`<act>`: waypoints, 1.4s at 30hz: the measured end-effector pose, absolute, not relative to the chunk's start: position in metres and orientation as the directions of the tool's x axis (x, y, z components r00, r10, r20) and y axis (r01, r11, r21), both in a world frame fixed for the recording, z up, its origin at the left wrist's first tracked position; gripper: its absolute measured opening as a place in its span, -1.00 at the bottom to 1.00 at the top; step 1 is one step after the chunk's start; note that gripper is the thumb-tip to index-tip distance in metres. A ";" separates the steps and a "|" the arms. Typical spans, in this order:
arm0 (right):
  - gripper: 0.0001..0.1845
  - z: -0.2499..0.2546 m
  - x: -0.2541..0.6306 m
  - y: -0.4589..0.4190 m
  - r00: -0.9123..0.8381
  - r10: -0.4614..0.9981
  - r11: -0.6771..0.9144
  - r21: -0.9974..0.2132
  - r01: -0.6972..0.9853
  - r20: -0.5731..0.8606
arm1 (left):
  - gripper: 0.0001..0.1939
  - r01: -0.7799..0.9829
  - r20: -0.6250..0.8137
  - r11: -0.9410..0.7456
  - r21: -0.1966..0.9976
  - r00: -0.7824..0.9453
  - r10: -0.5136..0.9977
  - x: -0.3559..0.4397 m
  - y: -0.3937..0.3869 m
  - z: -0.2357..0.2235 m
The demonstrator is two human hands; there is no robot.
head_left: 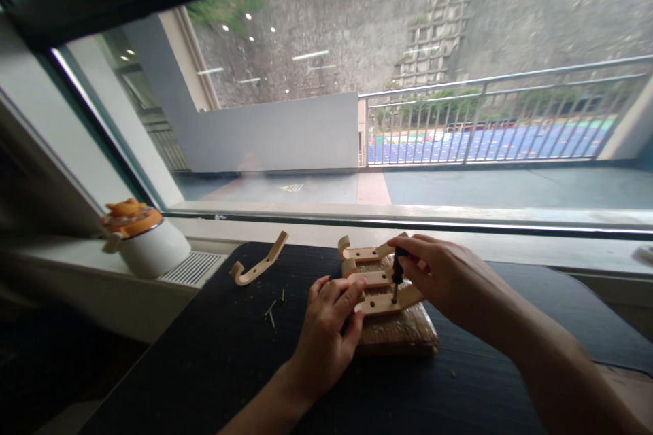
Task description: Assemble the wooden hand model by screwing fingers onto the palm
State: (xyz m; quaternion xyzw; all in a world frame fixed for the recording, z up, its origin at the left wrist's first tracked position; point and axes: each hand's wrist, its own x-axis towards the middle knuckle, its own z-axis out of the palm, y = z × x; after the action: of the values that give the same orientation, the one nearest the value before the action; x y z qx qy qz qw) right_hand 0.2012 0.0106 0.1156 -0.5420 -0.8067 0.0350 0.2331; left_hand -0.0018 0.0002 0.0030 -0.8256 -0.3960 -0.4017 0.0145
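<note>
My right hand (426,259) grips the black handle of a screwdriver (396,270), which points down. The screwdriver's tip meets a hole in the nearest wooden hook (385,304). My left hand (334,316) is closed on the curled left end of that hook and presses it against a board (403,336) that looks wrapped in shiny clear film. Two more wooden hooks, a middle one (376,279) and a far one (364,254), lie side by side on the board. Left of them, a loose wooden hook (260,268) rests on the black table.
Several screws (271,312) lie on the black table (204,367) left of my left hand. A white pot with an orange animal-shaped lid (147,245) stands on the sill beside a vent grille (194,268). A large window rises behind the table.
</note>
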 end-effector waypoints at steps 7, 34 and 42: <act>-0.71 0.114 0.206 0.014 -0.301 0.876 0.423 -0.300 0.855 0.378 | -0.46 0.666 0.675 -0.685 0.294 0.362 0.642 -0.001 0.000 0.003; -0.71 0.117 0.204 0.010 -0.357 0.830 0.496 -0.275 0.824 0.427 | -0.48 0.675 0.681 -0.682 0.282 0.360 0.638 -0.001 0.000 0.004; -0.75 0.116 0.205 0.016 -0.331 0.838 0.470 -0.264 0.843 0.435 | -0.48 0.675 0.676 -0.680 0.287 0.360 0.643 0.000 -0.001 0.004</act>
State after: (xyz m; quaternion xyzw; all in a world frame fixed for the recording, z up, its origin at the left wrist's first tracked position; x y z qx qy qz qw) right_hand 0.2045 0.0164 0.1157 -0.5150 -0.8157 -0.0048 0.2635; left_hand -0.0004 -0.0005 0.0041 -0.8245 -0.3995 -0.4003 0.0200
